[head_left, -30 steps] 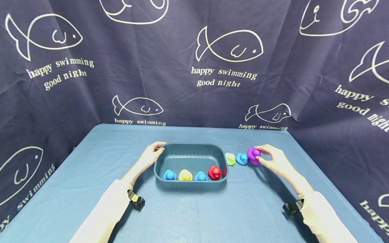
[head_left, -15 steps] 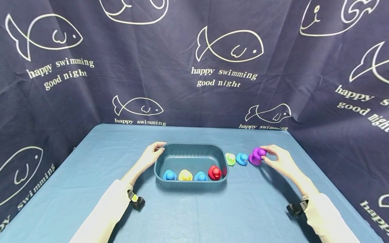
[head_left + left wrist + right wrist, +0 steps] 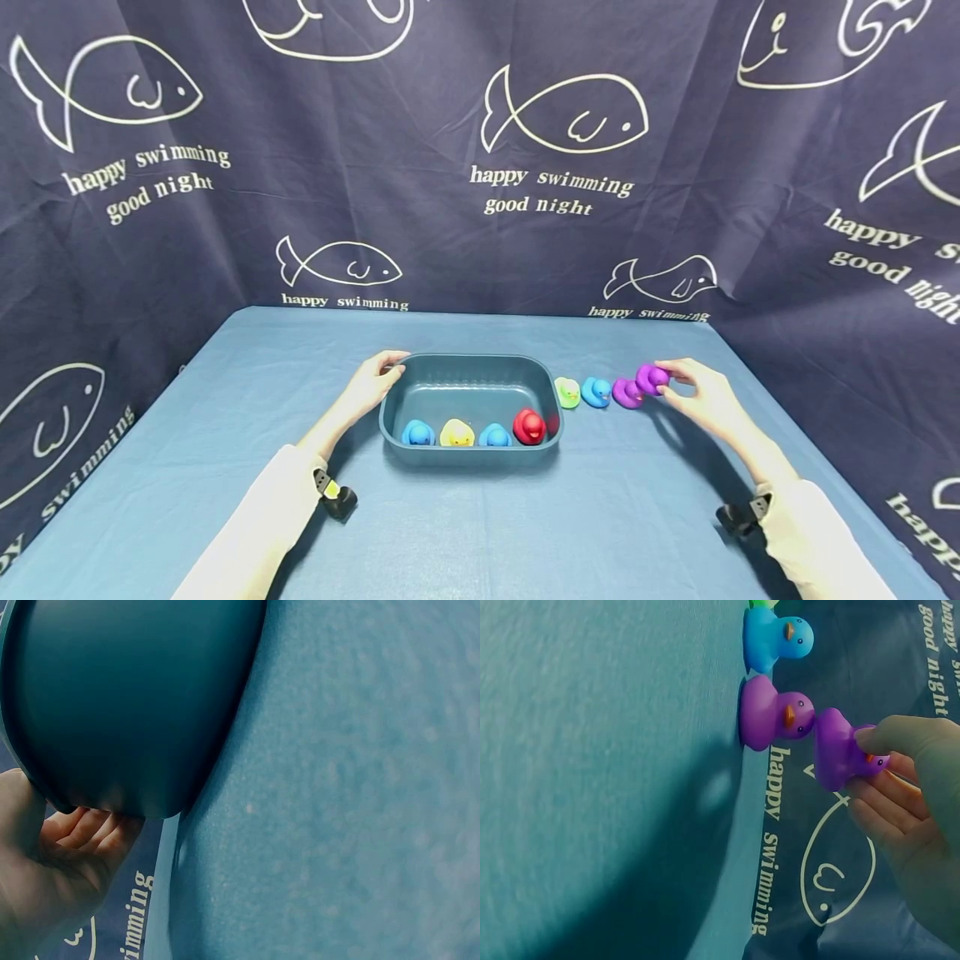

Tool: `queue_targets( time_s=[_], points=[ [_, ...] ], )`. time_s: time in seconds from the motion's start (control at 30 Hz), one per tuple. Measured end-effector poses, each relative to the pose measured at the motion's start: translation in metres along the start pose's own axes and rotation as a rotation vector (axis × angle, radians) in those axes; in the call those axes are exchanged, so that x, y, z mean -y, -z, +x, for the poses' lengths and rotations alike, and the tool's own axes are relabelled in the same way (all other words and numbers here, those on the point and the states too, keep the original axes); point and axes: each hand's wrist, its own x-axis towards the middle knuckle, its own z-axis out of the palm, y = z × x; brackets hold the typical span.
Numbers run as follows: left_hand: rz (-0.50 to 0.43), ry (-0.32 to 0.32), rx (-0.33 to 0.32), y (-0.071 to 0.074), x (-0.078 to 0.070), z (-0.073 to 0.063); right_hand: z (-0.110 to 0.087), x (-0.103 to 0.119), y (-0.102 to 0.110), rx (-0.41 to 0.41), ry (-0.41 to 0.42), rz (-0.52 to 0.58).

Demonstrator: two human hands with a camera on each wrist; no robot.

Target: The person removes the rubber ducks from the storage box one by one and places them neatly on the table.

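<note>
My left hand (image 3: 372, 379) grips the far left corner of a dark teal rectangular bin (image 3: 472, 457), thumb at the rim and fingers behind the wall. In the left wrist view those fingers (image 3: 86, 829) show beyond the bin's side wall (image 3: 135, 712). Between thumb and fingers, my right hand (image 3: 701, 396) pinches a purple rubber duck (image 3: 652, 380), raised off the table. A second purple rubber duck (image 3: 627, 393) stands on the cloth just left of it. In the right wrist view the held duck (image 3: 836, 754) is tilted, close beside the standing one (image 3: 761, 712).
Inside the bin, along its near wall, sit two blue ducks, a yellow duck (image 3: 457, 433) and a red duck (image 3: 529, 427). A green duck (image 3: 567, 392) and a blue duck (image 3: 597, 392) stand right of the bin. Behind the blue tablecloth (image 3: 480, 542) hangs a dark fish-print curtain (image 3: 420, 167).
My right hand has moved to the right with its purple duck, bringing the standing purple duck into fuller view. The left hand and the bin stay where they were.
</note>
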Motion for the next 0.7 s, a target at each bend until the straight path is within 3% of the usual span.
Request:
queue_targets(
  time_s=[0.37,0.7],
  points=[
    [0.008,0.017,0.004,0.0,0.0,0.0,-0.008,-0.006,0.004,0.036,-0.098,-0.055],
    [0.0,0.011,0.004,0.0,0.0,0.0,-0.012,-0.011,0.001,0.075,-0.109,-0.069]
  ],
)
